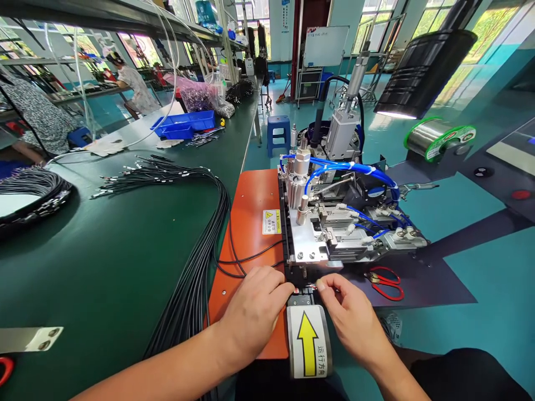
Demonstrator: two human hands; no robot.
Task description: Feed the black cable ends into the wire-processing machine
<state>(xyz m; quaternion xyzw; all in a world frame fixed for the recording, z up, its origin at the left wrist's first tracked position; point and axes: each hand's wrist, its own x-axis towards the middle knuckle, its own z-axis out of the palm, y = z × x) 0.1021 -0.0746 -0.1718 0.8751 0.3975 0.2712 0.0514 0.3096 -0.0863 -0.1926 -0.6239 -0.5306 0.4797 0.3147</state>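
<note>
My left hand [254, 309] rests on the orange base plate [251, 223] with its fingers pinched on the end of a thin black cable [246, 260], at the front slot of a small pneumatic machine [334, 223]. From the other side my right hand [349, 314] pinches the same spot, fingertips touching a tiny wire end at the slot. A white strip with a yellow arrow [308, 341] lies between my wrists. A thick bundle of black cables [196, 278] runs down the left of the plate.
Red-handled scissors [384, 281] lie right of the machine. A solder spool [438, 136] and a black lamp [422, 72] stand at the back right. Blue bins [186, 122] and more cable bundles [33, 195] sit on the green bench. Other people work at the far left.
</note>
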